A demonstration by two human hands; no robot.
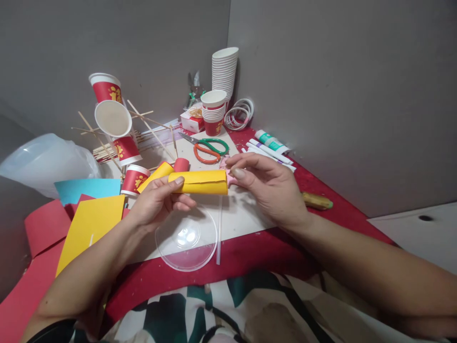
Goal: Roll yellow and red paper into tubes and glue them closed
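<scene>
My left hand [153, 202] grips a yellow paper roll [200, 186], thumb on top and fingers underneath. The roll lies level above the table, its loose edge showing along the side. Just past its right end is my right hand [271, 186], thumb and fingertips drawn together in a pinch; anything between them is too small or hidden to make out. Crumpled pink material [232, 178] shows behind those fingertips. Beyond my left hand lie another yellow roll [157, 175] and a red roll [181, 165]. Scissors [209, 150] with green and orange handles rest behind the held roll.
Red-and-white paper cups [113, 119] and wooden sticks [153, 131] form a structure at left. Stacked cups [224, 71], tape rolls [240, 114] and a glue tube [271, 141] stand farther back. A clear round lid [187, 238] lies in front; yellow card [91, 228] is left.
</scene>
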